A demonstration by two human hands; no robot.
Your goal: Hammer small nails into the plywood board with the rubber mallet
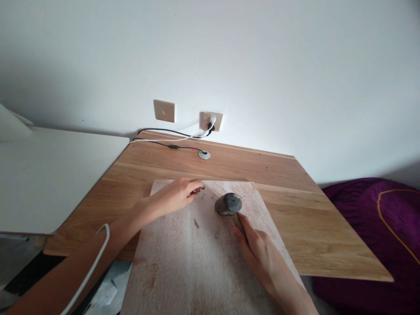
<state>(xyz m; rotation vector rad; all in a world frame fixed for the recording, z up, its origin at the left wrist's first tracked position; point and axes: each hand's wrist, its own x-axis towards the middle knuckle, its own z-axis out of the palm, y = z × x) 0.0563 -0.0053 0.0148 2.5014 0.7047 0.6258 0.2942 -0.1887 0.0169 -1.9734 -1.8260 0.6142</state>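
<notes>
My right hand (254, 245) is wrapped round the handle of a mallet with a thick black head (229, 204), raised over a pale, worn wooden board (177, 271). My left hand (182, 192) reaches over the far left part of this board with its fingers curled together; anything between the fingertips is hidden. Just beside those fingertips are small nails (203, 195), seemingly upright in the board. Nearer me, a loose nail (196, 223) and another nail (217, 232) lie on the wood. One more nail (243, 197) shows right of the mallet head.
Beneath the board is a brown wooden desk (315, 232) against a white wall. Cables run from a wall socket (211, 121) past a round grommet (204, 155). A white table (65, 175) adjoins on the left. Purple fabric (361, 218) lies at the right. A white cord (95, 267) crosses my left forearm.
</notes>
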